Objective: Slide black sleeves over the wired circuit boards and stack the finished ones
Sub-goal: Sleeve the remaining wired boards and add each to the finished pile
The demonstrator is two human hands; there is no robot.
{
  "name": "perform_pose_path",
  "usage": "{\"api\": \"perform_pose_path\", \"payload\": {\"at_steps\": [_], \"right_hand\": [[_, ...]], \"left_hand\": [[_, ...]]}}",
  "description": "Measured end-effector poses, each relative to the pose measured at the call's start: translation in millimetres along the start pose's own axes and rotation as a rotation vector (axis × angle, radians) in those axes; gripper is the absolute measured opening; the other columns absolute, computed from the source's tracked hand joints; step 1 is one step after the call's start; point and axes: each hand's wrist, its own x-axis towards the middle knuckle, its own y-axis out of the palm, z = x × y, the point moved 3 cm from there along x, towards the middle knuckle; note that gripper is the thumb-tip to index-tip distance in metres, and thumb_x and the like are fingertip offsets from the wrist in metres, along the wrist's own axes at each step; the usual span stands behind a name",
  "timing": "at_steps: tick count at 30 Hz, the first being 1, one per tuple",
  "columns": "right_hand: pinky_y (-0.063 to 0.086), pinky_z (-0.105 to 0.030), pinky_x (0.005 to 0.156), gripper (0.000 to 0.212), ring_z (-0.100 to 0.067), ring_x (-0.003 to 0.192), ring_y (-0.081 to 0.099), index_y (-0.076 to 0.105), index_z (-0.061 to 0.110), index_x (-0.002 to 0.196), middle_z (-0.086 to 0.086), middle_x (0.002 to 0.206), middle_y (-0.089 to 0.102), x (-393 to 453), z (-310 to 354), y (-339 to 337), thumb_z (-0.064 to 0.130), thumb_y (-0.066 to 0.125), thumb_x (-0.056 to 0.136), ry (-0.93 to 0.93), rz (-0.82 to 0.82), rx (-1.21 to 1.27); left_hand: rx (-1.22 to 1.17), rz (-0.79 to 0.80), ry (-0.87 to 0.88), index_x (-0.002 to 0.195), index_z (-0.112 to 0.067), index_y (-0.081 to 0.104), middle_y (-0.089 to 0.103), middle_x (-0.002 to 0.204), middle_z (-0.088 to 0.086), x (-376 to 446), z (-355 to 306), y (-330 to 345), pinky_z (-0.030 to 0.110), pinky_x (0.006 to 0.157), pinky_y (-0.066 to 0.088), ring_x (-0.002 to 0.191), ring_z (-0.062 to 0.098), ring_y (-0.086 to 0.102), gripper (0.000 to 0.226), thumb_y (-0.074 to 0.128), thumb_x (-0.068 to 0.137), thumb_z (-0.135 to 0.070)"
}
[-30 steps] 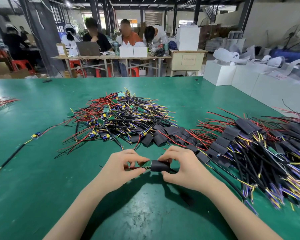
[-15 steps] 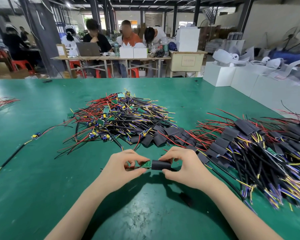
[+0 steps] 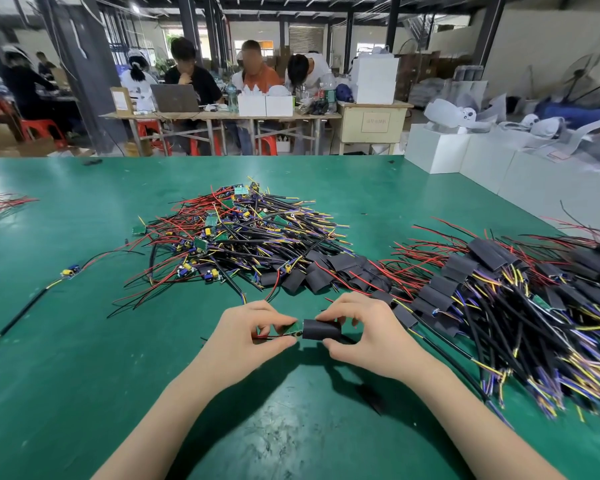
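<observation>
Down low over the green surface [image 3: 84, 393], the left hand [image 3: 246, 336] pinched the green circuit board [image 3: 293, 328] by its exposed end, red wire trailing under the fingers. Right beside it, the right hand [image 3: 364, 336] gripped the black sleeve [image 3: 321, 330], which covered the board's other end between the two hands. Just beyond lay loose empty sleeves [image 3: 323, 275]. To the right sprawled the finished stack [image 3: 499, 289]; farther back, the heap of bare wired boards [image 3: 236, 237].
</observation>
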Motion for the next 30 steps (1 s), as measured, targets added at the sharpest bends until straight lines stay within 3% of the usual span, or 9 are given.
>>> {"api": "perform_pose_path", "payload": {"at_steps": [5,9,15,19,21,26,30], "right_hand": [[0.044,-0.024,0.086,0.034,-0.007,0.094,0.054,0.071,0.022,0.107,0.01,0.097,0.062,-2,2,4,0.032,0.072,0.074,-0.054,0.056,-0.13],[0.048,-0.025,0.077,0.036,-0.006,0.079,0.054,0.07,0.024,0.108,0.009,0.095,0.06,-2,6,8,0.038,0.074,0.075,-0.065,0.086,-0.163],[0.04,-0.014,0.068,0.031,-0.003,0.07,0.047,0.073,0.023,0.101,0.006,0.089,0.06,-2,8,10,0.031,0.075,0.071,-0.044,0.079,-0.116],[0.037,-0.014,0.066,0.027,-0.002,0.068,0.045,0.073,0.021,0.097,0.005,0.086,0.059,-1,9,14,0.029,0.076,0.071,-0.038,0.079,-0.068],[0.039,-0.017,0.068,0.028,-0.002,0.069,0.045,0.074,0.022,0.097,0.005,0.086,0.059,-1,8,13,0.031,0.076,0.071,-0.025,0.063,-0.078],[0.04,-0.022,0.079,0.028,-0.008,0.088,0.052,0.074,0.025,0.097,0.008,0.09,0.063,-1,6,7,0.036,0.077,0.071,-0.002,-0.009,-0.118],[0.039,-0.019,0.077,0.026,-0.008,0.087,0.052,0.074,0.027,0.097,0.008,0.087,0.061,-1,9,11,0.035,0.076,0.072,-0.02,0.006,-0.116]], "left_hand": [[-0.021,0.023,0.004,0.097,-0.029,0.078,0.062,0.081,0.007,0,-1,0,0.02,0.056,0.035,0.059,0.004,0.042,0.024,0.081,0.078,-0.014],[0.007,0.033,0.02,0.097,-0.024,0.079,0.062,0.08,0.01,0,-2,0,0.015,0.057,0.033,0.059,0.0,0.045,0.021,0.082,0.077,-0.015],[0.074,0.037,0.119,0.099,-0.023,0.078,0.06,0.082,-0.008,-1,-8,1,0.015,0.06,0.035,0.063,0.006,0.041,0.027,0.081,0.076,-0.008],[0.081,0.027,0.114,0.111,-0.02,0.071,0.061,0.085,-0.012,-1,-10,5,0.011,0.065,0.041,0.07,0.005,0.054,0.041,0.08,0.074,-0.005],[-0.022,0.028,0.038,0.115,-0.023,0.068,0.067,0.086,-0.011,-1,-7,4,0.02,0.067,0.05,0.078,0.008,0.064,0.042,0.079,0.078,-0.006],[-0.155,-0.013,-0.041,0.103,-0.02,0.068,0.073,0.086,-0.005,0,-3,1,0.034,0.075,0.055,0.082,0.017,0.071,0.03,0.078,0.079,-0.004],[-0.135,-0.02,-0.016,0.093,-0.018,0.068,0.073,0.086,-0.006,-1,-7,7,0.027,0.073,0.055,0.08,0.014,0.071,0.029,0.077,0.075,0.002]]}}
